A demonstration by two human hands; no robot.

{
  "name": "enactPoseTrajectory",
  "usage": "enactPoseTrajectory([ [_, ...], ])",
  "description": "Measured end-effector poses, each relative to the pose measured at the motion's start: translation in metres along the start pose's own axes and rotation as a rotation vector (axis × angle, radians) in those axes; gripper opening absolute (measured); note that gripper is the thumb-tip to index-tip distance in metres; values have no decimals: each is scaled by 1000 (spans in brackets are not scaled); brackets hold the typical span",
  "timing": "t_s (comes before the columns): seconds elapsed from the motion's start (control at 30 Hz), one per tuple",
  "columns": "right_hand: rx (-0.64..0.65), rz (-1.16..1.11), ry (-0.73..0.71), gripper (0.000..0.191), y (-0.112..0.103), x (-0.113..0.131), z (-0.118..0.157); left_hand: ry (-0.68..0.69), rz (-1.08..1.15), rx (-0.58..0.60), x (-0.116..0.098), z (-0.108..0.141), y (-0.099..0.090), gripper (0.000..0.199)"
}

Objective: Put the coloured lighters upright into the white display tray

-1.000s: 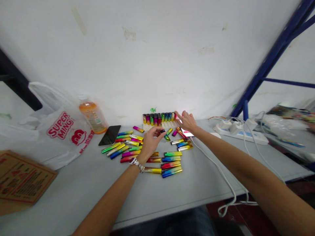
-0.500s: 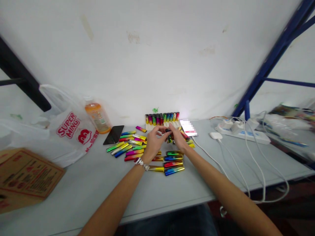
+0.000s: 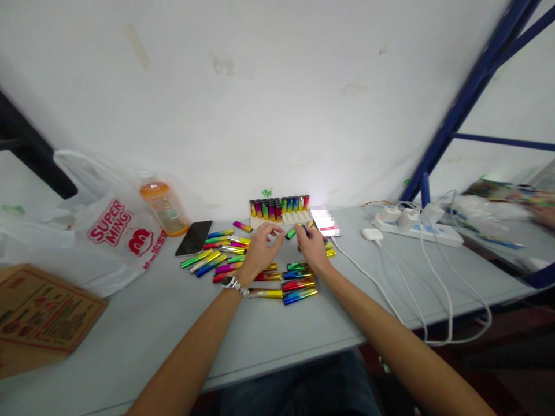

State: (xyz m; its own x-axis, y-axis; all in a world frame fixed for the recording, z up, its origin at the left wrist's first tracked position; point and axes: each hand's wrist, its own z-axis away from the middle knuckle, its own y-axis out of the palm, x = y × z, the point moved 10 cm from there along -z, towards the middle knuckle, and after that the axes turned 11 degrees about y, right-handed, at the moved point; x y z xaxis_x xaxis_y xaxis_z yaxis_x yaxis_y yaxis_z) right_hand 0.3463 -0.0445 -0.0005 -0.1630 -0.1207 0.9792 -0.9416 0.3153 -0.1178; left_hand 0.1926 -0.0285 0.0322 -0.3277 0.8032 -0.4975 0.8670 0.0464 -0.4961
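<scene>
My left hand [image 3: 263,249] is over the loose lighters, its thumb and fingers curved and apart with nothing between them. To its right, my right hand [image 3: 311,245] has its fingers closed on a lighter, mostly hidden by the fingers. A green lighter [image 3: 290,233] lies between the hands. Behind them, colourful lighters [image 3: 272,210] stand upright in rows in a pale tray [image 3: 259,222]. More lighters [image 3: 209,264] lie in a spread on the left. Nearer the front, a red lighter [image 3: 299,283] and a blue one [image 3: 300,296] lie side by side.
On the left are a dark phone [image 3: 193,238], an orange bottle [image 3: 165,205], a plastic bag [image 3: 117,242] and a cardboard box [image 3: 43,318]. At the right, a lit screen [image 3: 324,222] lies near a power strip [image 3: 418,227] with white cables. Another person's hand [image 3: 544,216] shows at the right edge.
My hands have moved apart, and my left thumb and fingers have opened. A green lighter now shows between them. The whole view has shifted slightly. A person's hand has appeared at far right.
</scene>
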Motion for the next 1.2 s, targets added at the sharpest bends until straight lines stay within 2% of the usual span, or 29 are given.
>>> enactPoseTrajectory([
  [0.1,-54,49,-46,39,-6,7,1,18,-45,85,0,3,13,13],
  [0.2,-51,40,-51,36,-4,8,2,29,-65,137,-1,5,20,13],
  [0.3,-4,3,-32,40,1,4,3,82,-120,221,-7,6,26,16],
  [0.4,34,-47,-4,48,6,-2,5,155,-211,362,-13,9,36,29],
  [0.5,40,-78,14,51,7,-6,6,183,-297,479,-13,13,47,37],
  [0.6,33,-69,14,49,8,-9,4,189,-353,553,-9,15,56,36],
  [0.87,-15,-4,15,35,4,-15,-2,144,-393,574,-8,17,54,32],
  [1.03,4,-19,0,37,5,-8,2,129,-430,550,-12,13,47,27],
  [1.2,56,-64,-57,39,10,0,4,104,-462,526,-1,10,46,27],
])
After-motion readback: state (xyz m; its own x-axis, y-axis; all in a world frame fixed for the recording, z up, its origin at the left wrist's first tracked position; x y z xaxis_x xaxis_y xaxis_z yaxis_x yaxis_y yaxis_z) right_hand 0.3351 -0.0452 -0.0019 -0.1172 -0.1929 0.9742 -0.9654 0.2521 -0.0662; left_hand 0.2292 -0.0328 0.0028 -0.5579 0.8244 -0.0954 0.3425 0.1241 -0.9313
